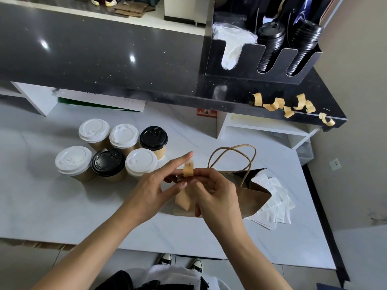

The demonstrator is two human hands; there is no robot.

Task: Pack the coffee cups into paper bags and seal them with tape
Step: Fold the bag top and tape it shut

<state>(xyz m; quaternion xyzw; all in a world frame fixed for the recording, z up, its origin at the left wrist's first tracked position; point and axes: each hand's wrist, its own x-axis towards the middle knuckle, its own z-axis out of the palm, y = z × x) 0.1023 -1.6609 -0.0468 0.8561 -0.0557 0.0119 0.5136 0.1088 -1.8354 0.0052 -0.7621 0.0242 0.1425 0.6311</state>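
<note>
A brown paper bag [251, 195] with twisted paper handles [232, 158] stands on the white counter [62, 206], its top folded together at the left end. A short tan tape strip [188, 170] sits over that folded top edge. My left hand [155, 185] holds the bag top beside the strip, index finger stretched out straight. My right hand [213, 191] pinches the bag top and the tape from the right. Several brown coffee cups [113, 151] with white or black lids stand grouped to the left of the bag.
Several curled tape strips [289, 105] stick along the edge of the black upper counter [104, 59]. A black organiser [261, 57] with lid stacks and napkins stands on it at the right. White paper sheets [276, 206] lie behind the bag.
</note>
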